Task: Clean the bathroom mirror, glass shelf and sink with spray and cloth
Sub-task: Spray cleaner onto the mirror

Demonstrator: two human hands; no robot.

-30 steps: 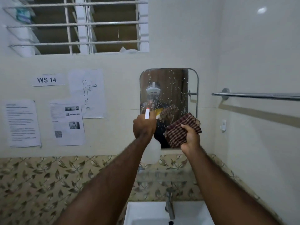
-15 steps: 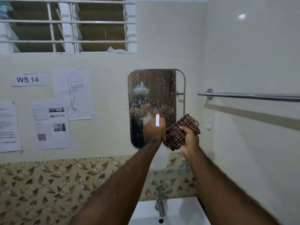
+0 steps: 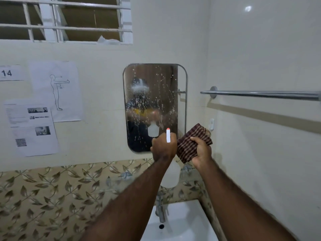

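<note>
Left hand (image 3: 164, 147) clenched round spray bottle (image 3: 170, 174), right hand (image 3: 201, 150) bunching checked cloth (image 3: 192, 143); droplets streak mirror (image 3: 151, 101). Risk: runoff dries to streaks if wiping delayed.

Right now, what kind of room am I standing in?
Most likely a bathroom: a white sink with a tap sits under a wall mirror, and a towel rail runs along the side wall.

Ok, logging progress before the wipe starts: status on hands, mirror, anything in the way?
Left hand gripping spray bottle, aimed at mirror. Right hand clutching checked cloth, off the glass. Mirror wet with droplets, unwiped. Nothing in the way.
</note>
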